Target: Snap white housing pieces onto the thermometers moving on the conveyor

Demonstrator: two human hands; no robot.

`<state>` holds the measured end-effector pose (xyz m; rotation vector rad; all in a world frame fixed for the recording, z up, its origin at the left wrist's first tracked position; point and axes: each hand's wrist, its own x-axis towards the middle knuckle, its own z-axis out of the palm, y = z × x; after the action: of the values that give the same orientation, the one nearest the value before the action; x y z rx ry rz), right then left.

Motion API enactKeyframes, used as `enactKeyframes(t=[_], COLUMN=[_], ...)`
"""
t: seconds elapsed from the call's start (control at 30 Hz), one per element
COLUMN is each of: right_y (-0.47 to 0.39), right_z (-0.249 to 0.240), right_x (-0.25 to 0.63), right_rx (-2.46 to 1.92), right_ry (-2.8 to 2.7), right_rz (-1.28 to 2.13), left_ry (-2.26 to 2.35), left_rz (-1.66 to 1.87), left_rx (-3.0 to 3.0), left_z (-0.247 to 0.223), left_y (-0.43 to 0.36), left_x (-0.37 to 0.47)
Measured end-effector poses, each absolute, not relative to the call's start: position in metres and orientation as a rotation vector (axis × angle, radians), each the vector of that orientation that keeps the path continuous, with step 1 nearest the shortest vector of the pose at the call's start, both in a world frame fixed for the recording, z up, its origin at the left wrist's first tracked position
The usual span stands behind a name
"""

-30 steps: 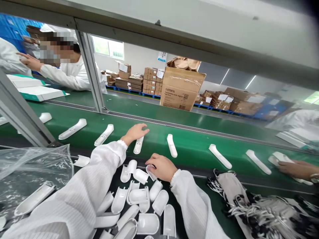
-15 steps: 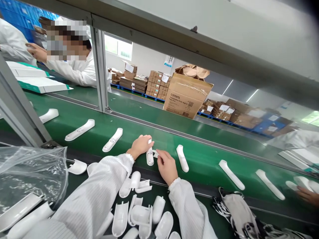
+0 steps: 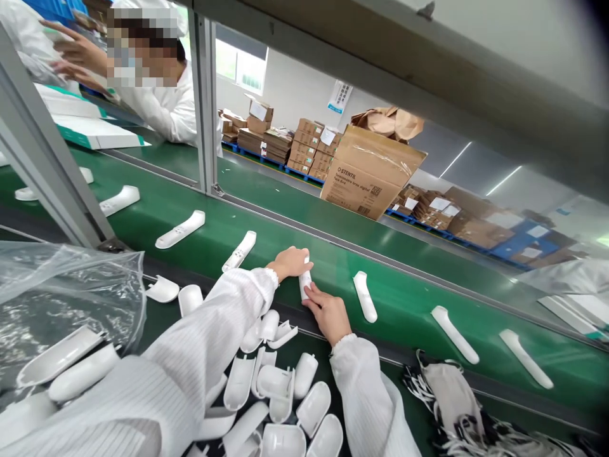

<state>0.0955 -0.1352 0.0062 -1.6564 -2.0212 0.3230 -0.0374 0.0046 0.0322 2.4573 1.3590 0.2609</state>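
Note:
My left hand (image 3: 291,263) grips the upper end of a white handheld device (image 3: 305,279), shaped like a forehead thermometer, at the green belt. My right hand (image 3: 328,312) has its thumb and fingers closed on the lower end, where a smooth white cover now faces up. Fingers hide both ends of the device. To the left on the belt lies a similar device (image 3: 239,251) with its inner recess showing. Another device (image 3: 365,297), with a smooth face, rests right of my hands. Loose white plastic covers (image 3: 240,381) are heaped between my forearms.
More devices lie spaced along the green belt (image 3: 404,292). A clear plastic bag (image 3: 71,279) with white covers is at left; a bundle of grey-and-black straps (image 3: 451,393) lies at right. A metal post (image 3: 205,108) and a large carton (image 3: 366,174) stand beyond. A co-worker (image 3: 162,95) sits across.
My right hand has moved from beside the device onto its lower end, and the small white cover it held now sits over the recess. The view has shifted; belt items appear farther right.

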Motion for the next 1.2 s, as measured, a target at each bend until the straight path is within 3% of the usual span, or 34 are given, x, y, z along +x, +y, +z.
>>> enactKeyframes(t=[0.1,0.2,0.33,0.43,0.57,0.73,0.97,1.2], right_y=[-0.138,-0.142,-0.149,-0.154,-0.159,-0.16,-0.124,-0.122], right_z=[0.005,0.01,0.025,0.033,0.034,0.039,0.018,0.002], right_x=[0.099,0.092,0.064,0.045,0.039,0.051,0.04,0.031], right_rx=[-1.659,-1.451,-1.029,-0.948,-1.003,-0.934,-1.515,-1.535], right_ry=[-2.01,-2.119,-2.325,-2.411,-2.388,-2.179,-1.737,-2.068], right_rz=[0.212,0.156,0.545,0.846,0.931,0.938,0.384,0.228], left_ry=[1.292,1.395,1.809,2.015,1.967,1.917,1.906,1.865], left_rz=[0.215,0.522,0.795,0.628,0.249,0.301,0.469,0.487], left_rx=[2.472,2.481,2.36,2.251,2.072,2.041,1.971,2.004], left_z=[0.04,0.052,0.073,0.075,0.061,0.048,0.034,0.028], left_y=[0.0,-0.004,0.002,0.009,0.01,0.012,0.015,0.011], left_x=[-0.035,-0.046,-0.085,-0.114,-0.128,-0.119,-0.111,-0.104])
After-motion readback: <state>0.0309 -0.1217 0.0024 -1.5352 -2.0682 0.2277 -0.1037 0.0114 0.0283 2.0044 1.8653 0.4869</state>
